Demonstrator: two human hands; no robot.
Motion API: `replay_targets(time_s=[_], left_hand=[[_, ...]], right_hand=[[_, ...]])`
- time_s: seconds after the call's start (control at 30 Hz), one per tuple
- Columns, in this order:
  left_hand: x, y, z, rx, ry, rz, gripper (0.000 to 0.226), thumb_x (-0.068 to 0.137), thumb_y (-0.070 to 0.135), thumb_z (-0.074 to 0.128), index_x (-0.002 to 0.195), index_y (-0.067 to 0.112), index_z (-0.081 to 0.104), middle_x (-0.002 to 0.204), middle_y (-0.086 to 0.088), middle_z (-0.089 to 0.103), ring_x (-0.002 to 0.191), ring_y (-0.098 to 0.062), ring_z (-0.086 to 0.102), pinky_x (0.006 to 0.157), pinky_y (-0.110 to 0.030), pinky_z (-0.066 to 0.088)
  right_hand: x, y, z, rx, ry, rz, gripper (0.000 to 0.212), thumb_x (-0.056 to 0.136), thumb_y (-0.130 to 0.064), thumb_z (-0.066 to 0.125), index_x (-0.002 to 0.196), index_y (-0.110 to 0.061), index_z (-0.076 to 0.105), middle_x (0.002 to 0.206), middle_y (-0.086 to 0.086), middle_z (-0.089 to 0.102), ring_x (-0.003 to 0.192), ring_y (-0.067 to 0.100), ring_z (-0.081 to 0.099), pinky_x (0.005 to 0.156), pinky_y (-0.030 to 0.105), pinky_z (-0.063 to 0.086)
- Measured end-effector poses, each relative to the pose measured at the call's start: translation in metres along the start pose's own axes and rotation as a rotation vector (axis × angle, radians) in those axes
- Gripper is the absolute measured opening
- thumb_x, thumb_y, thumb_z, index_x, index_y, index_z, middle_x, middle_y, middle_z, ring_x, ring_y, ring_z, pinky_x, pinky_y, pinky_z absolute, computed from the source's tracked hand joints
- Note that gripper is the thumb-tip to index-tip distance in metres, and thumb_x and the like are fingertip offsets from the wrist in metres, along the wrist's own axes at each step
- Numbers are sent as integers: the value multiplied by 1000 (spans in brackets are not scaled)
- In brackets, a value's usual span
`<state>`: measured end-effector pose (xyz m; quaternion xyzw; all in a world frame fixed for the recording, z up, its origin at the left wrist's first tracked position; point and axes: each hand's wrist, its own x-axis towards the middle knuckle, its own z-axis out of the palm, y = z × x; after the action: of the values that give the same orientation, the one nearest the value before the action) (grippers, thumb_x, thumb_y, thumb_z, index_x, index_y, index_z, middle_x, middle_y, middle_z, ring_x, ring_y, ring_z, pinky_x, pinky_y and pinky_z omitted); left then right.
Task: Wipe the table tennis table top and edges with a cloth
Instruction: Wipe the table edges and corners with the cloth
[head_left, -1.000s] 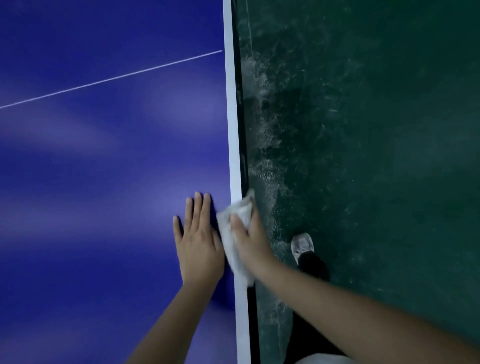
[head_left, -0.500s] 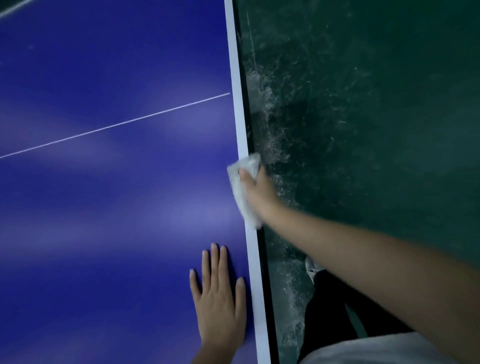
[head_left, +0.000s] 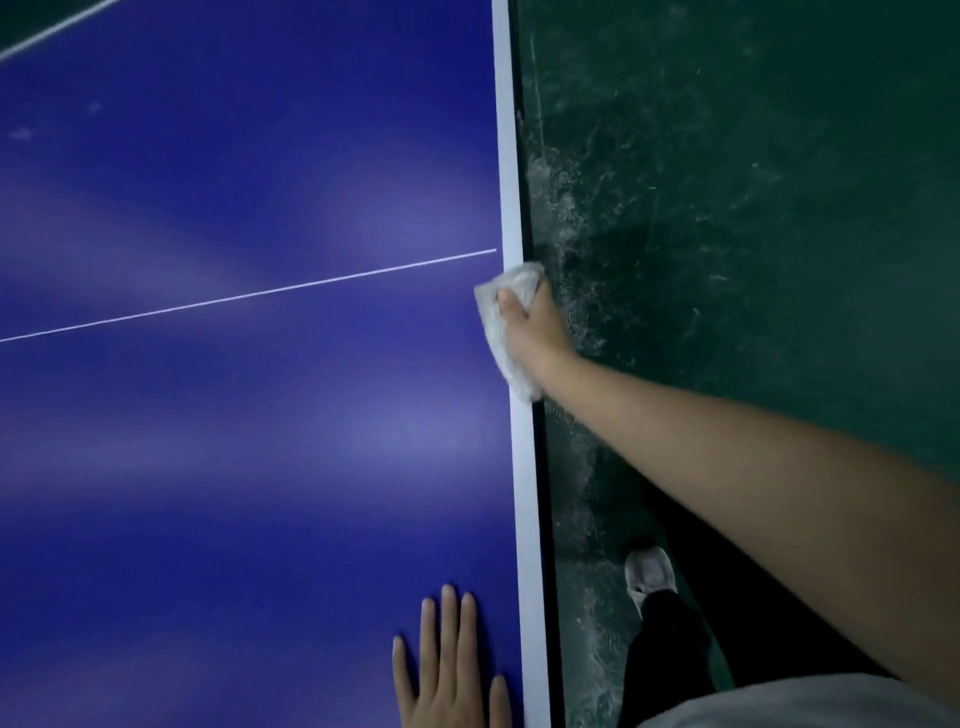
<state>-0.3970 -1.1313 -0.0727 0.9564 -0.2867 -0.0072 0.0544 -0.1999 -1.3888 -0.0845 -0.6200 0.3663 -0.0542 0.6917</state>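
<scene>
The blue table tennis table (head_left: 249, 415) fills the left of the view, with a white border stripe (head_left: 524, 493) along its right edge and a thin white centre line (head_left: 249, 296) across it. My right hand (head_left: 535, 327) is shut on a crumpled white cloth (head_left: 501, 332) and presses it over that edge, just below where the centre line meets the stripe. My left hand (head_left: 449, 670) lies flat on the table top near the bottom, fingers spread, beside the stripe.
To the right of the table lies a dark green floor (head_left: 753, 208) with pale scuffed patches near the table edge. My foot in a white shoe (head_left: 649, 574) and a dark trouser leg stand close to the table side.
My right hand has slid the cloth forward along the table's right edge, away from my left hand. The left hand has stayed flat on the top and now sits lower in view.
</scene>
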Motion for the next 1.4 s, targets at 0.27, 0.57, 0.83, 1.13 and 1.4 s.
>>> replay_targets(time_s=[0.27,0.57,0.83,1.13,1.4], left_hand=[[56,-31,18,117,45,210,50,100,32,7,76,6,44,92,-36,64,142,-2,3,67,-21,35],[232,29,1,-424,204,-67,40,94,36,32,130,20,42,140,0,37,128,-11,32,107,-23,17],[443,34,-13,-285,111,-191,53,89,24,32,142,19,35,153,-8,22,139,-25,22,108,-35,13],[568,14,2,-198,-43,-121,46,102,19,27,147,25,21,157,-1,10,144,-14,5,113,-36,2],[597,16,7,-71,-73,-39,48,101,20,28,148,23,19,157,-1,11,145,-16,4,115,-40,2]], right_hand=[[33,-21,-12,-30,-48,-35,43,97,-28,46,136,-14,36,128,3,52,118,19,50,96,27,39],[-14,18,-19,-92,-200,-7,72,95,-29,50,151,-17,6,155,-1,22,137,1,24,105,4,17],[202,-92,-22,-17,-151,-53,35,97,-24,48,126,-6,39,122,13,54,111,24,55,94,27,42],[163,-73,-21,17,-162,-63,68,97,-25,48,150,-13,6,158,6,13,144,15,16,118,34,17],[95,-45,-33,-86,-340,-109,72,100,-22,41,128,-35,-23,138,-28,-26,143,2,-10,116,18,3]])
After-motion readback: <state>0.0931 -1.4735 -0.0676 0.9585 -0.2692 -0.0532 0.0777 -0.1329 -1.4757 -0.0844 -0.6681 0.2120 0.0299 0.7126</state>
